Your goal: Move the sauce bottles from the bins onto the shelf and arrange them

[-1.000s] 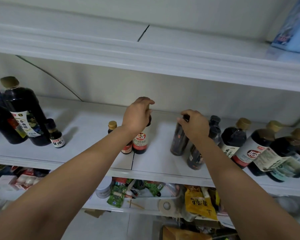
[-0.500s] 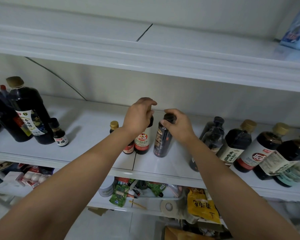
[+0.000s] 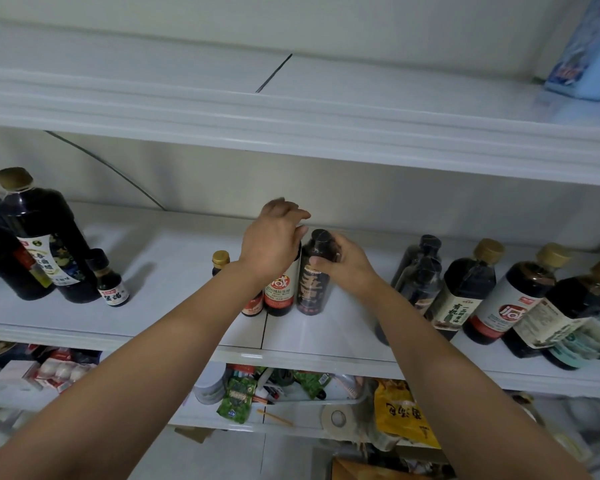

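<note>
White pantry shelf (image 3: 174, 317), both my hands working at its middle.
Nearest me, on the level below, lie a yellow packet (image 3: 404, 415) and a tape roll (image 3: 336, 417). Up on the shelf, my right hand (image 3: 347, 268) grips the neck of a black-capped dark bottle (image 3: 310, 289), which stands upright against a red-labelled bottle (image 3: 280, 292) on its left. My left hand (image 3: 272, 244) covers that bottle's top; it is blurred, so I cannot tell whether it grips. A row of bottles (image 3: 465, 292) stands to the right, a big bottle (image 3: 45, 244) far left.
</note>
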